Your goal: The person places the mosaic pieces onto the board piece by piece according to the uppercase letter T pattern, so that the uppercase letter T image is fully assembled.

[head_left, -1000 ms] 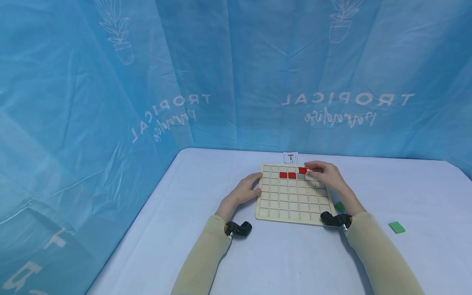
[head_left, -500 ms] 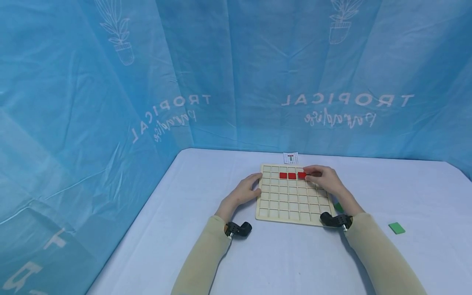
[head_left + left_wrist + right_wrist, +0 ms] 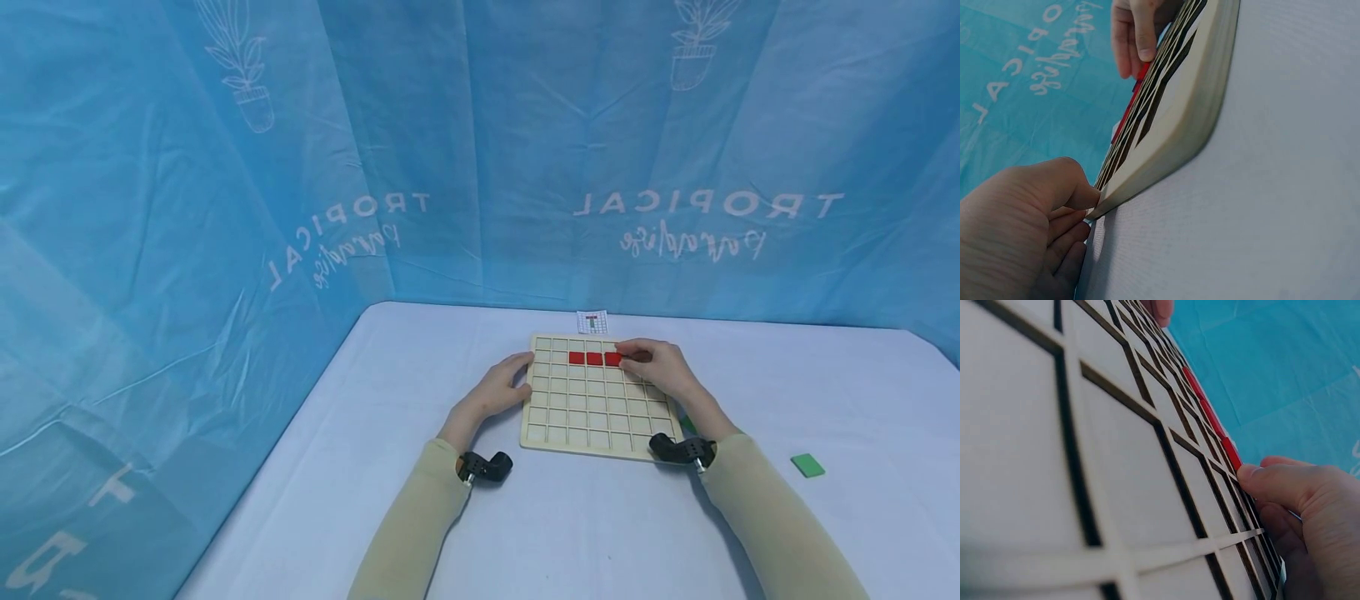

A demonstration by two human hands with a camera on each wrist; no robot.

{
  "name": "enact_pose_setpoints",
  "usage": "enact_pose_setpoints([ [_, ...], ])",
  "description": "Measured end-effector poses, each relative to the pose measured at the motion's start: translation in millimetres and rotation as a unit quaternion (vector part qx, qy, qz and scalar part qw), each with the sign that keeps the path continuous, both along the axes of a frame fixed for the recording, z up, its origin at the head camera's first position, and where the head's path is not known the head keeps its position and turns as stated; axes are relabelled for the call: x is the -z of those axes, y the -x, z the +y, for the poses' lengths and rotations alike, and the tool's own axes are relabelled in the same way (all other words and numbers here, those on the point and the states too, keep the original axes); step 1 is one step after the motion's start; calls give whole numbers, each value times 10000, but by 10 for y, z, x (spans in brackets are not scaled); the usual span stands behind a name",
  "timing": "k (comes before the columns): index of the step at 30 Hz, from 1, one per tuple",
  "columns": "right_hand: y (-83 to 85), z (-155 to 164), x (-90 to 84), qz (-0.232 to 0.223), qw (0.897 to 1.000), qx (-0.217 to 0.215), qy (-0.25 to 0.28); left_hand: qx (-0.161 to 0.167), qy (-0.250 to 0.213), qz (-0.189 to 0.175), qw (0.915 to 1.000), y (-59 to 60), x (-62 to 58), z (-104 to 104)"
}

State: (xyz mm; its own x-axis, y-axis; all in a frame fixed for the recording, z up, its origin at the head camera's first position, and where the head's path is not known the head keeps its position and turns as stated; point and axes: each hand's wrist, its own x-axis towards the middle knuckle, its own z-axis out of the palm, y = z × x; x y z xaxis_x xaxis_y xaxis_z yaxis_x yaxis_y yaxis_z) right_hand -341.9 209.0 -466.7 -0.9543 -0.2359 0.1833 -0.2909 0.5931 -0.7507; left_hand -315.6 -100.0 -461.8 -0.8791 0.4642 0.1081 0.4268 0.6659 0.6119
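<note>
A pale wooden grid board (image 3: 567, 433) lies on the white table. My left hand (image 3: 495, 387) holds its left edge; in the left wrist view the thumb is on the board's rim and the other fingers are beside and below it. My right hand (image 3: 660, 367) pinches a red square tile (image 3: 612, 359) between thumb and fingertips, at a cell in the second row. Two more red tiles (image 3: 585, 358) sit in the cells directly left of it, in one row. From the right wrist view, the held tile (image 3: 1231, 453) is nearly level with these two.
Behind the board lies a small printed card (image 3: 592, 322) with a grid pattern. One green tile (image 3: 807, 465) rests at the right; another green tile (image 3: 687, 423) is partly hidden by the right forearm. A blue printed curtain (image 3: 525, 167) hangs around the table.
My right hand has brought the red tile from the top row toward me and down into line with the other two. The left hand has stayed at the board's edge.
</note>
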Motion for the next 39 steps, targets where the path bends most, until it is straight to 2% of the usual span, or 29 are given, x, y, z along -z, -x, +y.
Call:
enact_pose_setpoints([
  [8, -22, 1, -16, 51, 10000, -28, -5, -94, 112, -83, 9999, 18, 16, 7],
  [11, -13, 14, -21, -100, 9994, 144, 295, -94, 78, -95, 9999, 19, 21, 8],
  [15, -6, 25, -69, -320, 9935, 417, 1011, -83, 71, -124, 9999, 18, 27, 9],
  [17, -23, 24, -132, -360, 9896, 419, 1330, -68, 68, -128, 9999, 20, 27, 6],
  [19, -92, -8, -273, -445, 9854, 358, 1605, -58, 65, -121, 9999, 24, 25, 4],
  [23, -203, -32, -507, -498, 9805, 129, 1895, -62, 57, -105, 9999, 20, 16, -2],
  [25, -205, -5, -528, -487, 9806, 59, 1896, -70, 59, -120, 9999, 14, 11, -3],
  [29, -165, 114, -464, -430, 9835, 108, 1753, -79, 20, -153, 9998, 10, 7, 0],
  [35, -264, 380, -444, -201, 9908, 223, 1317, -48, 49, -141, 9999, 21, 11, 11],
  [39, -384, 569, -486, -219, 9926, 248, 1170, -80, 63, -157, 9998, 18, 2, 6],
])
